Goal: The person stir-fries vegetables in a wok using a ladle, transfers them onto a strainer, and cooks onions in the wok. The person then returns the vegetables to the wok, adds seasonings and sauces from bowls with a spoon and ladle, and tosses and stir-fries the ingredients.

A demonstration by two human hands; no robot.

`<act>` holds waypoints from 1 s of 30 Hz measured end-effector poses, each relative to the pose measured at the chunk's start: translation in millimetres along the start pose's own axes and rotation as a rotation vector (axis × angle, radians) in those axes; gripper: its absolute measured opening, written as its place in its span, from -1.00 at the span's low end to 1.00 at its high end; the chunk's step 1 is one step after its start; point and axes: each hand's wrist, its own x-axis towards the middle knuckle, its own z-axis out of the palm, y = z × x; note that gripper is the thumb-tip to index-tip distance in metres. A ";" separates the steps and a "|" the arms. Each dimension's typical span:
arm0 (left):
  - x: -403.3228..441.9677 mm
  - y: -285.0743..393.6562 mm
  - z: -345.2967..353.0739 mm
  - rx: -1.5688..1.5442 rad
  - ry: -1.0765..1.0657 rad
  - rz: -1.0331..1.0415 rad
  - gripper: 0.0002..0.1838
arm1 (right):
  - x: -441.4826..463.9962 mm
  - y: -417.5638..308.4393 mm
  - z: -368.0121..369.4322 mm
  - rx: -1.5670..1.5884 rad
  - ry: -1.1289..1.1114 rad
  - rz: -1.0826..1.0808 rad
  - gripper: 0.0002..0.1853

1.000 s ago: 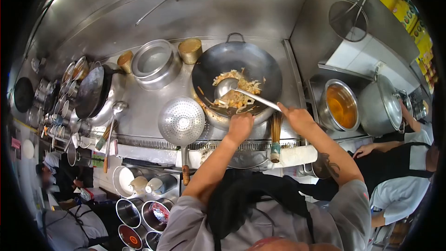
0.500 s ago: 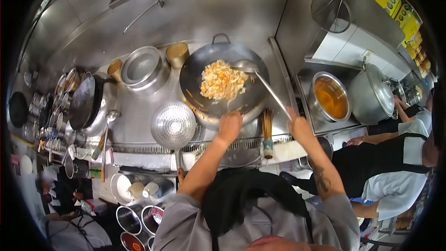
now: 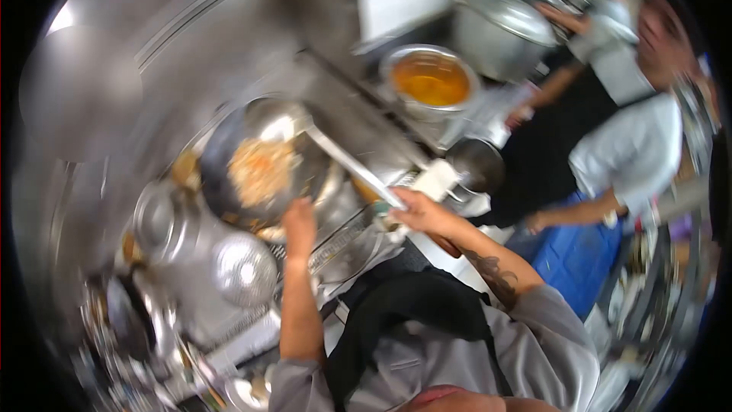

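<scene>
My left hand (image 3: 300, 223) is closed at the near edge of a dark wok (image 3: 216, 170), on its rim or handle; the hand hides which. Inside the wok lies a heap of chopped pale and orange food (image 3: 261, 173). My right hand (image 3: 421, 210) is wrapped round the long handle of a ladle (image 3: 352, 164). The ladle's bowl rests over the wok's far side, beside the food. A perforated strainer (image 3: 245, 269) sits just left of my left hand. Motion blurs the view.
To the right stands a metal bowl of orange liquid (image 3: 431, 85), with a large lidded pot (image 3: 503, 34) behind it. A co-worker in a black apron (image 3: 537, 160) is close on my right, near a blue bin (image 3: 583, 255). Stacked metal pots (image 3: 164, 221) stand left of the wok.
The whole view has swung to the right, so the wok appears farther left and the co-worker nearer the middle. Both hands keep their hold on the wok and the ladle.
</scene>
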 end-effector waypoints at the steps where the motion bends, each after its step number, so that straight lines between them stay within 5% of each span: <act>1: -0.6 -9.1 1.5 -0.033 -0.009 -0.047 -0.77 | -21.6 -2.7 -9.8 0.132 -0.089 0.229 -0.58; 2: -5.3 -4.6 -3.1 -0.037 0.035 -0.055 -0.76 | -40.7 -57.7 -28.0 0.368 -0.123 0.371 -0.61; 7: -41.3 131.0 -62.2 0.035 0.141 -0.052 -0.65 | -197.5 -61.7 -81.1 0.313 -0.100 0.547 -0.51; 10: -71.7 137.2 -49.9 -0.002 0.191 0.034 -0.71 | -301.4 -77.7 -89.3 0.223 0.024 0.431 -0.58; 11: -77.9 139.9 -37.3 0.021 0.159 0.129 -0.73 | -334.7 -103.5 -95.5 0.333 0.066 0.670 -0.58; 12: -87.5 175.4 -23.1 -0.108 0.082 0.021 -0.70 | -371.2 -109.9 -97.5 0.324 0.103 0.703 -0.56; 16: -122.7 189.7 79.6 -0.377 -0.357 0.181 -0.73 | -510.7 -126.8 -72.6 0.289 0.337 0.879 -0.48; 18: -148.0 244.5 99.7 -0.283 -0.944 0.060 -0.74 | -555.6 -155.1 -50.0 0.306 0.551 0.951 -0.48; 21: -196.3 240.3 166.8 -0.430 -1.353 0.152 -0.73 | -610.3 -162.9 -5.1 0.537 0.880 0.963 -0.56; 25: -227.7 292.6 205.1 -0.501 -1.615 0.435 -0.73 | -631.7 -151.5 26.9 0.814 1.260 0.774 -0.68; 28: -216.6 346.7 214.0 -0.318 -1.780 0.401 -0.71 | -633.1 -145.0 12.2 0.939 1.396 0.636 -0.61; 30: -204.0 376.2 232.0 -0.119 -1.730 0.602 -0.62 | -624.5 -150.6 -7.7 0.992 1.470 0.462 -0.60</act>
